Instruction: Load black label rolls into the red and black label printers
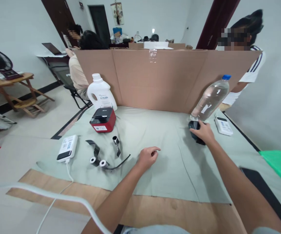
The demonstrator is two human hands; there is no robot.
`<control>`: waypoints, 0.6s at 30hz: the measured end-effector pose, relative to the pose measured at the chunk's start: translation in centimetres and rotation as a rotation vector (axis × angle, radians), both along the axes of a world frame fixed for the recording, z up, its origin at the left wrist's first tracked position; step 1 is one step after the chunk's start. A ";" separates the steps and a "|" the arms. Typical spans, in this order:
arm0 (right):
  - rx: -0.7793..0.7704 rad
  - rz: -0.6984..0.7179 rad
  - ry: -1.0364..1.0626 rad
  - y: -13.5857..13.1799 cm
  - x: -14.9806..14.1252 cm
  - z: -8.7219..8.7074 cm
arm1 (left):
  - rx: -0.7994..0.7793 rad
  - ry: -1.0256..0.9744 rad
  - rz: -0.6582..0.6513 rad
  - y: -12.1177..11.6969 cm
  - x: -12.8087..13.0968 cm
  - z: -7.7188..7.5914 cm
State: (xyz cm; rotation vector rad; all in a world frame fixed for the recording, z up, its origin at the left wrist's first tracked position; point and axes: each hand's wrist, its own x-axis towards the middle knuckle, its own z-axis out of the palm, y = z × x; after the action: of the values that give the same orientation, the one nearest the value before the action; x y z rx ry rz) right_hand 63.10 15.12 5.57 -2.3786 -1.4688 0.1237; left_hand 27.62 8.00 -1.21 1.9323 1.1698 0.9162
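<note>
My right hand [206,132] is closed around a dark black object [194,126], whose kind I cannot make out, just in front of a large clear plastic bottle [210,100] with a blue cap. The bottle looks tilted to the right. My left hand [148,158] is at the middle of the cloth, its fingers curled in and the index finger partly out, with nothing visible in it. To its left lie small white-and-black rolls [103,164] with dark strips unwound from them. Behind the rolls sits a red and black box-shaped device [103,120].
A white jug [101,92] stands before a cardboard partition [159,81]. White power banks [67,148] lie left and right, the left one cabled. A dark flat device [264,193] lies by my right arm. A green stool [280,167] is at right. People sit beyond the partition.
</note>
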 end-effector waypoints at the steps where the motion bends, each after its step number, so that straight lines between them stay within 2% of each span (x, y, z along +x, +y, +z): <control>1: -0.022 -0.033 -0.011 -0.2 1.5 -0.4 | 0.001 0.006 -0.001 0.0 0.0 -0.1; 3: -0.064 -0.085 -0.011 -0.6 3.5 -0.9 | 0.006 0.013 0.005 0.0 0.2 -0.2; 6: -0.141 -0.155 0.028 -0.7 4.3 -1.0 | 0.029 -0.014 0.011 -0.4 0.3 0.6; 8: -0.175 -0.221 -0.015 -0.3 3.4 -0.4 | 0.083 -0.089 0.013 -0.6 -0.3 2.3; 10: -0.131 -0.191 -0.152 0.3 1.3 0.3 | 0.165 -0.178 0.067 -0.3 -2.2 4.9; 12: -0.022 -0.014 -0.284 1.2 -2.4 0.9 | 0.246 -0.228 0.231 1.1 -5.8 7.8; 14: 0.060 0.233 -0.293 2.6 -7.8 1.2 | 0.296 -0.240 0.478 3.6 -10.9 9.9; 16: 0.104 0.470 -0.169 4.2 -14.7 1.0 | 0.292 -0.295 0.757 7.1 -16.5 10.6; 18: 0.099 0.672 0.031 5.9 -22.5 0.7 | 0.201 -0.368 0.993 10.6 -21.5 10.0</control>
State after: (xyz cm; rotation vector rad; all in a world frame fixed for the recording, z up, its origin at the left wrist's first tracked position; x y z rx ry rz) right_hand 40.62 21.05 6.29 -1.7097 -2.1390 0.2374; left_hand 6.15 18.60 8.77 1.1495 1.8645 1.8504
